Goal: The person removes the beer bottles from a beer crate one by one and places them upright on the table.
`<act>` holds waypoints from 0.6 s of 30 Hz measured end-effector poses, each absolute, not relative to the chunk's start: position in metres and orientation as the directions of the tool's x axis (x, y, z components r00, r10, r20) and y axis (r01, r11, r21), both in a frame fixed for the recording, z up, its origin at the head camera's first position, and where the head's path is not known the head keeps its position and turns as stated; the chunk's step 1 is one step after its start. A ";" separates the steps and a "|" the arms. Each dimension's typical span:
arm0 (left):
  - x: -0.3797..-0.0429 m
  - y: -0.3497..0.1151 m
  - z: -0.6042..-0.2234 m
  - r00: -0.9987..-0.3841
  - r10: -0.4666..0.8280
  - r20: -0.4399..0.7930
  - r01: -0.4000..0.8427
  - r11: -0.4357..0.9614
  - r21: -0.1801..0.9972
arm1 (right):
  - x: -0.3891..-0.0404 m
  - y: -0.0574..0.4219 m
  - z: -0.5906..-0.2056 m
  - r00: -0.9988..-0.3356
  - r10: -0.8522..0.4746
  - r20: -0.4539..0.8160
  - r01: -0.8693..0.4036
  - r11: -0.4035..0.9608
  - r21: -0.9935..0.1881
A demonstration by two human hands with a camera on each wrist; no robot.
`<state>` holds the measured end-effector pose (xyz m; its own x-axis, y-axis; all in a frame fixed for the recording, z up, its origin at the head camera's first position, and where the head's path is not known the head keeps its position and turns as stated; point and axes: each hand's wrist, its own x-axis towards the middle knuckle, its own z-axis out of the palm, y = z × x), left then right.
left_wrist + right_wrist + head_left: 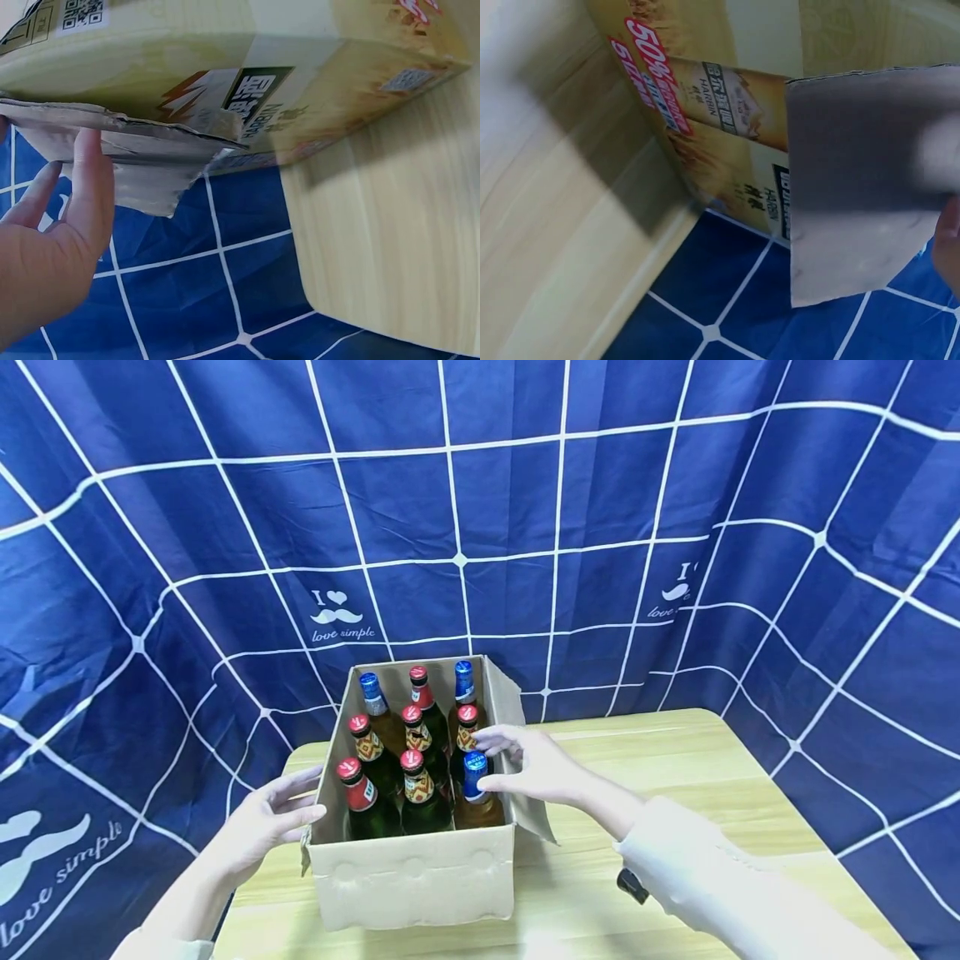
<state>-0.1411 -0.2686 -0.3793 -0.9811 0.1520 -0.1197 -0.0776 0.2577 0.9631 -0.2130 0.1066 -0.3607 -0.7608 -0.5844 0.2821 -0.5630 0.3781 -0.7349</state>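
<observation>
Fingers of the right hand [528, 766] stand parted around a blue-capped bottle [475, 766] in the box [412, 881], contact unclear; reaching too far could knock the red-capped bottle [467, 718] just beyond. Those of the left hand [255, 828], straight, touch the flap [154, 176], which pushing might bend; bottle bases below are hidden.

The head camera looks down over the desk [660, 752] toward its far edge. Each wrist camera looks at the outside of the box [412, 878] from close up. All three see box and desk.
</observation>
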 end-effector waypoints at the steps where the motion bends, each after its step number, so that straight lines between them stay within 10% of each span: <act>1: -0.141 -0.268 -0.380 -0.981 0.154 -0.118 -0.076 0.254 0.964 | -0.213 0.105 -0.361 -0.758 -0.590 0.279 -0.571 0.393 -0.721; 18: -0.140 -0.267 -0.388 -0.985 0.134 -0.106 -0.080 0.187 0.979 | -0.217 0.093 -0.359 -0.718 -0.661 0.218 -0.643 0.510 -0.572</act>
<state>-0.1399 -0.2674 -0.3881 -0.9853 0.1342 -0.1062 -0.0800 0.1874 0.9790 -0.2166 0.0928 -0.3586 -0.7181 -0.6610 0.2177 -0.6425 0.5097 -0.5721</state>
